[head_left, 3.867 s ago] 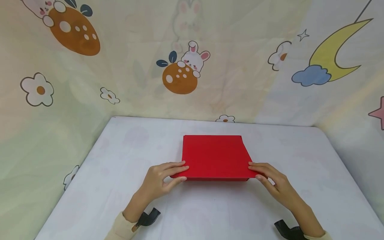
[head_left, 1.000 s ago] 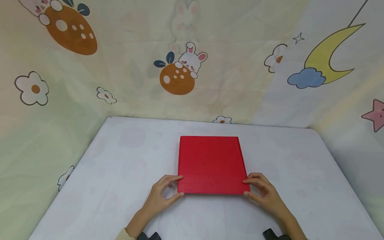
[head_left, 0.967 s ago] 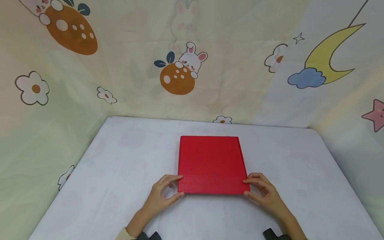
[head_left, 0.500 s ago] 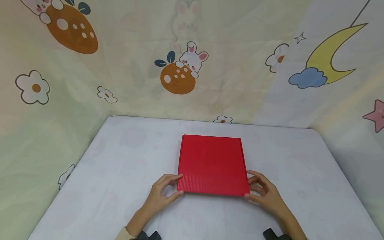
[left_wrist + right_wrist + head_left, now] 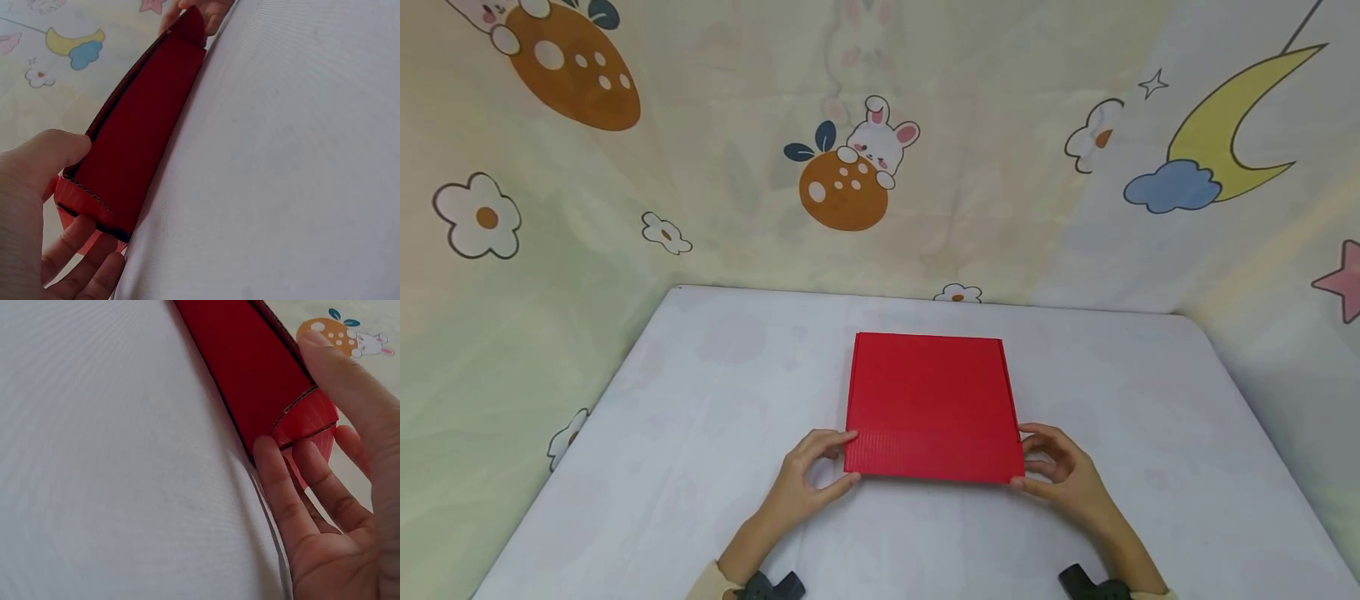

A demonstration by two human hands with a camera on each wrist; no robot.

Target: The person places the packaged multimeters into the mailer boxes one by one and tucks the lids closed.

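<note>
A flat red cardboard box (image 5: 931, 392) lies on the white table, its lid down and a ridged strip along the near edge. My left hand (image 5: 792, 485) holds the near left corner, thumb at the front edge and index finger on the lid's side. At the near right corner my right hand (image 5: 1078, 485) grips it, fingers along the side. In the left wrist view, the thumb (image 5: 65, 149) touches the lid's edge above the box's dark red front wall (image 5: 137, 125). The right wrist view shows fingertips at a folded corner flap (image 5: 306, 419).
The white-covered table (image 5: 737, 367) has its far edge against a fabric backdrop (image 5: 985, 167) printed with rabbits, flowers and a moon. A black wrist mount (image 5: 775, 587) sits on the left wrist, another black mount (image 5: 1090, 583) on the right.
Since the earliest frame, the lid's wide front overhang has gone and both hands have come nearer. Over the last second, my right fingers have slid from the lid's top to its right side.
</note>
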